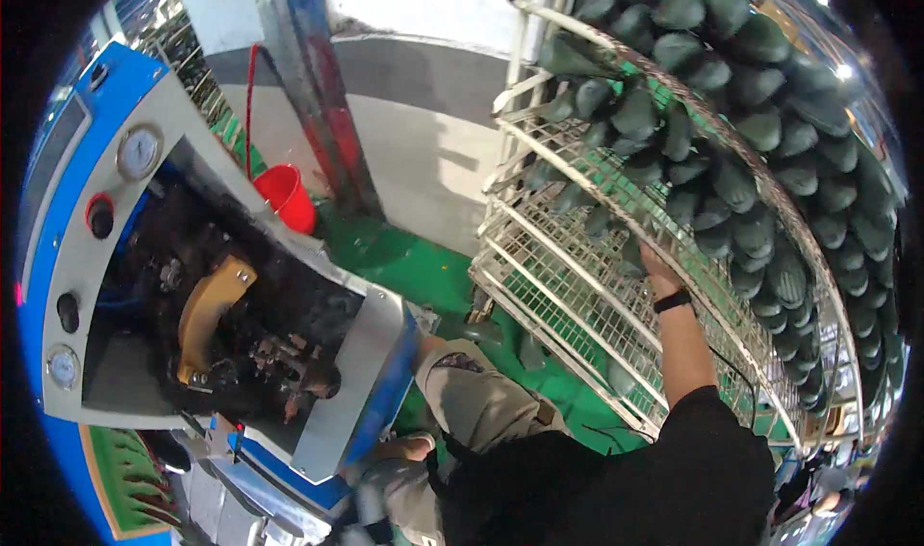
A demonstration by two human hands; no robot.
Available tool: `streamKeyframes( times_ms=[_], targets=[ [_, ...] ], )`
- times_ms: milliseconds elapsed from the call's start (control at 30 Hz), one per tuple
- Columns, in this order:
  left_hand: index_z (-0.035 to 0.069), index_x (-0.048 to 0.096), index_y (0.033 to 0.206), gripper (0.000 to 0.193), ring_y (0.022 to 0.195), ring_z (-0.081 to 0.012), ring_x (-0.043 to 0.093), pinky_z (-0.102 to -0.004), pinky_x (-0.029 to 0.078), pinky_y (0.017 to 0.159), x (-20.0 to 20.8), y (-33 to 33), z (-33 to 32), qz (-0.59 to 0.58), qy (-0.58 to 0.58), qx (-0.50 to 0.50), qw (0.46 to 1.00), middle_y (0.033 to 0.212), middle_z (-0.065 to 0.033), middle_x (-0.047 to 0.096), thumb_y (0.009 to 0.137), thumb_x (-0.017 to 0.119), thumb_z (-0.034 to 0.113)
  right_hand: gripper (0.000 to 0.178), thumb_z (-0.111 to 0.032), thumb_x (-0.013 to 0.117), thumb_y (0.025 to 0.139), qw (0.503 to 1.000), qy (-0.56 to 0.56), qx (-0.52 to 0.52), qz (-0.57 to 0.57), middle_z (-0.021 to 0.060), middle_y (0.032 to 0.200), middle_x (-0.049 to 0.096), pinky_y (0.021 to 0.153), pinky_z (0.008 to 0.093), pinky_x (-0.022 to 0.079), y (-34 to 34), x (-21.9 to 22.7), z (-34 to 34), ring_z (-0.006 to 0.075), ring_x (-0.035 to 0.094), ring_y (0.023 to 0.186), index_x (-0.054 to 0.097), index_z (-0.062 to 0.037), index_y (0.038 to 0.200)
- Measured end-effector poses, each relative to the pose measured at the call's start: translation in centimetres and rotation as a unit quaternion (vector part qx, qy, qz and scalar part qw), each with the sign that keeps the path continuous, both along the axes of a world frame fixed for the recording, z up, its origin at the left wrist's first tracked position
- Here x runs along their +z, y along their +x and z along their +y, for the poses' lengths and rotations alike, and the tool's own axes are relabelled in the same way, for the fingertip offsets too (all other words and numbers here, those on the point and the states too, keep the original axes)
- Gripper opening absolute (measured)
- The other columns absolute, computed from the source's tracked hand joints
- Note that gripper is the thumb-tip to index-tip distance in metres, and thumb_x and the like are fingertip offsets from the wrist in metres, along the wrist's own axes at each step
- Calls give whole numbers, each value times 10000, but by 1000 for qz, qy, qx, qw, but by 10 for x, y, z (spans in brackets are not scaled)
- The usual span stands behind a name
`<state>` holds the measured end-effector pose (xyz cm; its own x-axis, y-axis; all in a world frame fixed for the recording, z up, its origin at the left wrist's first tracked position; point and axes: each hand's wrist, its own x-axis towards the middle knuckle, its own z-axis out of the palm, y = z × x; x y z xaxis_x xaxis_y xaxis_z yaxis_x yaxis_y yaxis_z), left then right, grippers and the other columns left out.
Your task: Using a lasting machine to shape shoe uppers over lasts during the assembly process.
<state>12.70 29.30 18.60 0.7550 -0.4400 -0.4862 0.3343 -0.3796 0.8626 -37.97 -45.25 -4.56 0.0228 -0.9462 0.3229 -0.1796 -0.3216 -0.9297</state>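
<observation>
My right hand [657, 265], with a black band at the wrist, reaches into a cream-coloured wire rack [568, 286]. Its fingers are mostly hidden among the wires and the dark green pieces, so their grip does not show. Many dark green, foot-shaped shoe lasts [756, 214] hang or stand close together on the rack, the nearest ones just above and beside this hand. My left hand is not visible; black clothing covers the lower part of the view.
At left stands a blue and grey machine [351, 382] with round gauges [141, 152], black knobs and a curved yellow-brown part [210, 317] inside. A red bucket [286, 199] sits by a metal column [318, 93]. More dark green pieces lie on the green floor [404, 267].
</observation>
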Motion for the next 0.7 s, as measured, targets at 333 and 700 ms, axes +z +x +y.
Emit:
streamKeyframes(
  times_ms=[333,700],
  targets=[
    [-82,657,1159,472,954,-272,660,-385,529,883,-25,47,232,-355,369,113,852,1077,-158,705,797,813,177,559,-201,688,899,910,82,-59,401,207,1259,676,894,440,519,134,73,-4,362,654,1063,572,-25,1417],
    [43,764,867,402,872,-356,677,-468,538,811,-2,42,229,-379,541,125,741,893,-145,700,697,796,406,382,-210,584,1038,852,-100,207,470,176,1147,729,884,385,557,356,98,149,299,709,1014,622,17,1343]
  ],
)
